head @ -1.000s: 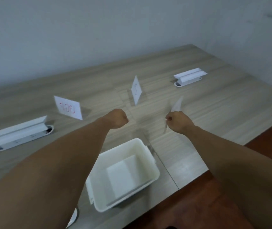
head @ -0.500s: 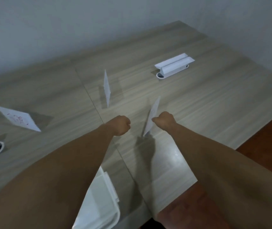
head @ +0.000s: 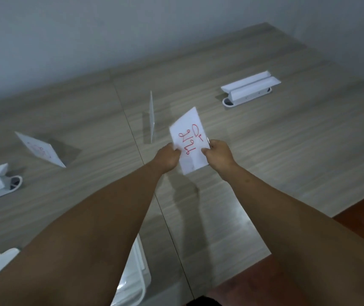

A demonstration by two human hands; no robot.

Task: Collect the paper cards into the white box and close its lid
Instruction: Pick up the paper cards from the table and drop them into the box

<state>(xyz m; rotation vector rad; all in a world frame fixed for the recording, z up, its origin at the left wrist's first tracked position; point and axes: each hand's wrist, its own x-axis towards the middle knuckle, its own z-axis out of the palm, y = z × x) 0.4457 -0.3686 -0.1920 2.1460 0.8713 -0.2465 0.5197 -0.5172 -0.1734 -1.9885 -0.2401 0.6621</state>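
Dim, soft overhead light, faint glare on the table point(head: 232, 226), wide-angle edge stretch, mild blur.

The desk point(head: 265, 151) looks like pale grey-brown wood-grain laminate, smooth, with a soft sheen that catches light near the lower middle of the frame. The card point(head: 190, 142) held at centre is thin matt white paper marked in red ink. A second paper card point(head: 40, 149) at left is likewise matt white. The white holder point(head: 250, 87) at upper right looks like smooth, slightly glossy plastic. The white box point(head: 141, 274) at the bottom edge looks like smooth plastic too. The wall point(head: 88, 29) is matt, painted.
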